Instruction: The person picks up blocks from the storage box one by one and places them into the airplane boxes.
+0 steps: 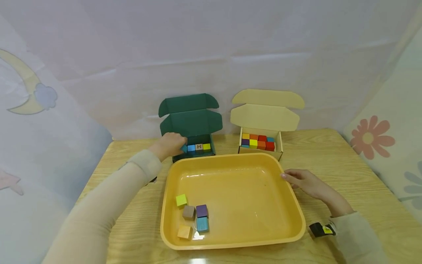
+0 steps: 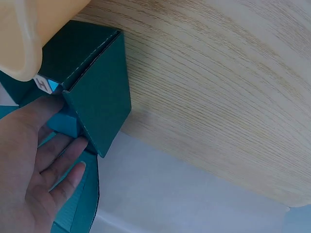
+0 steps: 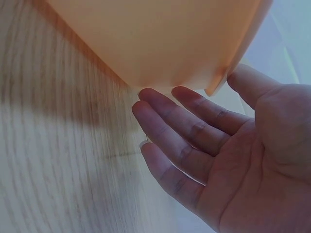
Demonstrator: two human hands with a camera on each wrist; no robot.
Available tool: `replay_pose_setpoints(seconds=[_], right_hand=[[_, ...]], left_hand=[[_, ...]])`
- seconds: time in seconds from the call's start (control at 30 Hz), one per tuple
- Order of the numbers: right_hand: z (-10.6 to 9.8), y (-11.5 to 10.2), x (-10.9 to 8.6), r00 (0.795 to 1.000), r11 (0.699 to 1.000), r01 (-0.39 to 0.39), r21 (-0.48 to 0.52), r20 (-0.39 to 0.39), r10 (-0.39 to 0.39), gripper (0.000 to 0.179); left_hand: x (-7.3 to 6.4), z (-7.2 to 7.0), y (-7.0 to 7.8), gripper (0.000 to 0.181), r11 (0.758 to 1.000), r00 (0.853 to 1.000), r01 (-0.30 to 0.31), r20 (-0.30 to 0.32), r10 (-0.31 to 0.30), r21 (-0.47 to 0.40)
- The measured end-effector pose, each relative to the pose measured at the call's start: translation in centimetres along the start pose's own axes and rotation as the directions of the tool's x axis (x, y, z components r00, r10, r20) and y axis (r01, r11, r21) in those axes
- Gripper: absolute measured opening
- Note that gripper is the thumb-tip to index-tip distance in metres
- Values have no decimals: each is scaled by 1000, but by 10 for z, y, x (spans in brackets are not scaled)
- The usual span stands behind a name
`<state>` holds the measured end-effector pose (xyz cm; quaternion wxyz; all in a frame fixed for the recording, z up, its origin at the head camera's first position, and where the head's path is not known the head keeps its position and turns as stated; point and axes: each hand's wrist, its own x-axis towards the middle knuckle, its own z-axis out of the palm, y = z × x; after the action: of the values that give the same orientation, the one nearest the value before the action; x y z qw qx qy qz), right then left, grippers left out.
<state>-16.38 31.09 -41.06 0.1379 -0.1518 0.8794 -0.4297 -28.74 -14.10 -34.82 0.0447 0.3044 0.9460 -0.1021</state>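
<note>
In the head view my left hand [image 1: 169, 144] reaches into the left end of the dark green box [image 1: 194, 154]. It pinches a blue cube [image 2: 65, 122], which sits tilted between thumb and fingers at the box's side wall in the left wrist view. Beside it in the box lie a lighter blue cube [image 1: 191, 148], a cube marked H [image 1: 199, 147] and a yellow cube [image 1: 206, 147]. My right hand [image 1: 304, 182] holds the right rim of the yellow tray [image 1: 230, 190], thumb on the rim [image 3: 221, 82] and fingers along the outer wall.
Several cubes, among them a purple cube [image 1: 202, 211] and a yellow-green cube [image 1: 181, 201], lie in the tray's left part. Behind the tray stands a cream box [image 1: 278, 146] of coloured cubes, lid raised. All rest on a wooden table [image 1: 135, 220] against a cloth backdrop [image 1: 197, 44].
</note>
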Motion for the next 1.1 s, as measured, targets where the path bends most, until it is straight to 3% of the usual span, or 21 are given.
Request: replay_pose_setpoints(seconds=[0.4,0.87,1.1], right_hand=[[1,0,0,1000,1000,-12,-4,-7,12,46],[1,1,0,1000,1000,-12,21,-2,12,47],[1,3,0,1000,1000,5,21,-2,-5,46]], left_hand=[[12,12,-3,12,998,1000,-2,21,1,64],[18,18,-2,11,987,996,-52,74,41,150],[20,19,1,7,982,995,-39,94,21,185]])
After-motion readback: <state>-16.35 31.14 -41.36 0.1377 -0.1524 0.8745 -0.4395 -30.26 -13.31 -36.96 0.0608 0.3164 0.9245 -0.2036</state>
